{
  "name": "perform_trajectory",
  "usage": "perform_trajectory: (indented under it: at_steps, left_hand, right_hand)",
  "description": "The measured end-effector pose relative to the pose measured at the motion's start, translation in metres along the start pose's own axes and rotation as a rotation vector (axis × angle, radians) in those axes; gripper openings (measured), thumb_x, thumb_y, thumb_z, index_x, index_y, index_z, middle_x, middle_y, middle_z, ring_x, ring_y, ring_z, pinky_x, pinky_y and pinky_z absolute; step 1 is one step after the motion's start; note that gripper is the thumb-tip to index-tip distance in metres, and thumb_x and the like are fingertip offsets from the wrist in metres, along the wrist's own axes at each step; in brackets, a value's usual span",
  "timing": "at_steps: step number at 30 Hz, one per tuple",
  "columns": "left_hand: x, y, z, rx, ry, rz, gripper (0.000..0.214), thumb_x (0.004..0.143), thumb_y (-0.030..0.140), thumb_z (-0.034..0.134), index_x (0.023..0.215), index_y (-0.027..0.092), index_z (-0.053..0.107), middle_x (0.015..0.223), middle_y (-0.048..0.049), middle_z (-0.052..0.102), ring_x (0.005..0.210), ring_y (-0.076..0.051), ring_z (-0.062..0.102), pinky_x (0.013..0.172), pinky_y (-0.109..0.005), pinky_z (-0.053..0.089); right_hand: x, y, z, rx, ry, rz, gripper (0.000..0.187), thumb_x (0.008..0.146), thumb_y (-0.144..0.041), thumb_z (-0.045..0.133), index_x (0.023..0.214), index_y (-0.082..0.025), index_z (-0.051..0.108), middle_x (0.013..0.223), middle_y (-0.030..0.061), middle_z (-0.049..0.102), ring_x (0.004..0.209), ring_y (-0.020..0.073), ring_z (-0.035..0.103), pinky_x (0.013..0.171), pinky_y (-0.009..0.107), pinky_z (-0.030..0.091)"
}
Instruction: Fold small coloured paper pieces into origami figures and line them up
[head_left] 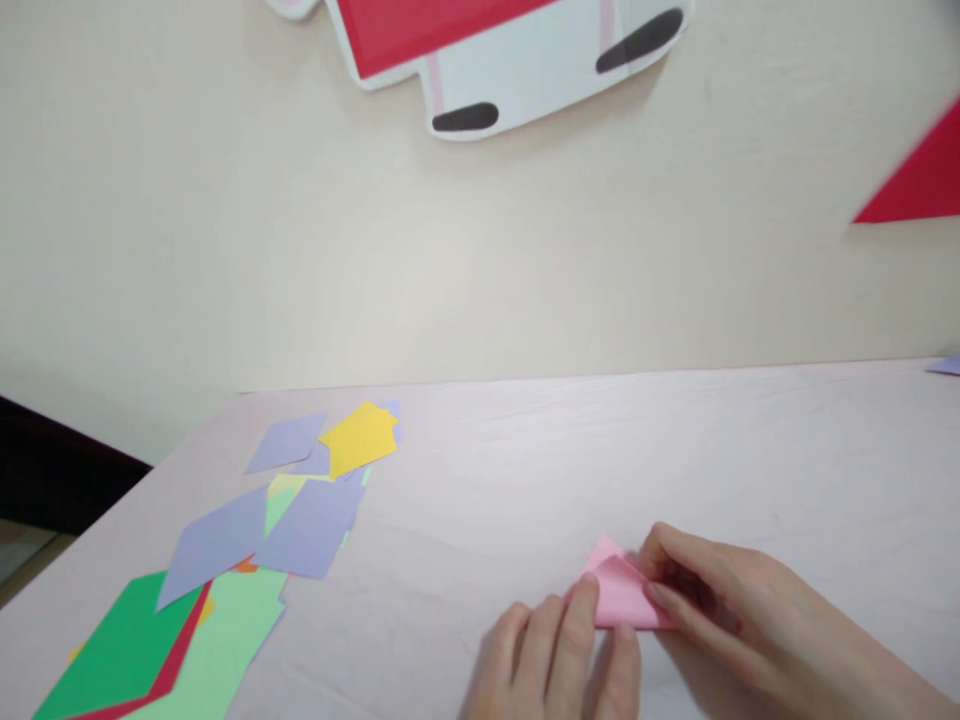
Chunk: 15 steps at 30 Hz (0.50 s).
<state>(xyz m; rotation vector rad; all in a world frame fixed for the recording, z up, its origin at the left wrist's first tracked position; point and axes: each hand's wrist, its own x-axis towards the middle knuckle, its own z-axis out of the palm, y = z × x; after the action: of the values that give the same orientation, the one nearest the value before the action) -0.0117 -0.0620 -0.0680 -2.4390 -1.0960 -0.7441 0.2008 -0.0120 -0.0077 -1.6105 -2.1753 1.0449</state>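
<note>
A small folded piece of pink paper (622, 598) lies on the pale table near the bottom of the view, right of the middle. Its top comes to a point and a straight fold runs along its lower edge. My left hand (559, 660) presses on its left side and lower edge, the fingers laid out over the paper. From the right, my right hand (720, 600) pinches the paper's right corner between thumb and fingers. Part of the paper is hidden behind the fingers of both hands.
Loose sheets lie on the table's left side: green paper (120, 640), light green paper (232, 630), purple paper (311, 530) and yellow paper (364, 440). Behind the table (450, 620) rises a pale wall (525, 270) with a red and white cutout (517, 80) on it.
</note>
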Motion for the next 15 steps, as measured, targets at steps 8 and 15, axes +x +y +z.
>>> perform_trajectory:
  at_steps: [8, 15]
  left_hand:
    - [0.002, 0.004, 0.011, -0.025, 0.001, 0.0, 0.024, 0.096, 0.023, 0.054, 0.119, 0.02, 0.06, 0.115, -0.0095, 0.067, 0.091, -0.02, 0.063, 0.089, -0.034, 0.045]
    - [0.009, -0.007, -0.014, 0.092, -0.129, 0.088, 0.028, 0.096, 0.025, 0.056, 0.124, 0.023, 0.06, 0.121, -0.0037, 0.066, 0.103, -0.019, 0.059, 0.094, -0.031, 0.04]
  right_hand:
    - [0.002, 0.0, 0.005, -0.09, 0.071, -0.059, 0.018, 0.095, -0.027, 0.04, 0.079, -0.024, 0.048, 0.074, 0.001, 0.065, 0.061, 0.0163, 0.059, 0.057, 0.026, 0.043]
    - [0.005, -0.004, 0.004, -0.13, 0.117, -0.145, 0.018, 0.091, -0.018, 0.041, 0.083, -0.023, 0.056, 0.076, 0.0008, 0.066, 0.067, 0.0166, 0.063, 0.06, 0.027, 0.045]
